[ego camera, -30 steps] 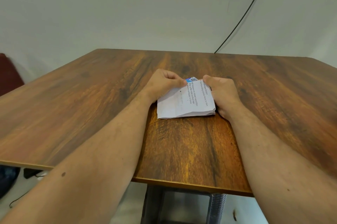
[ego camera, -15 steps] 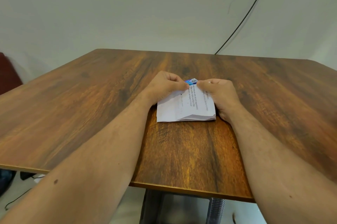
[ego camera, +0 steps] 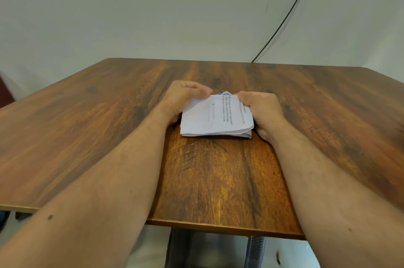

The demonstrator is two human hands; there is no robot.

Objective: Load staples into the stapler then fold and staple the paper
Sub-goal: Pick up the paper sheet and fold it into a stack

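A folded white paper (ego camera: 215, 118) with printed lines of text lies on the wooden table (ego camera: 87, 128), its folded layers showing at the near right corner. A small blue printed corner peeks out at its far edge. My left hand (ego camera: 182, 98) grips the paper's far left corner with curled fingers. My right hand (ego camera: 263, 109) holds the right side, thumb and fingers curled over the far right edge. No stapler or staples are in view.
A black cable (ego camera: 286, 14) runs down the pale wall to the table's far edge. A dark red object (ego camera: 5, 90) shows at the far left. The table's metal leg (ego camera: 255, 252) is visible below the near edge.
The paper has been pressed flatter and squarer. Both hands stayed at its far corners, and the right hand shifted slightly outward along the right edge.
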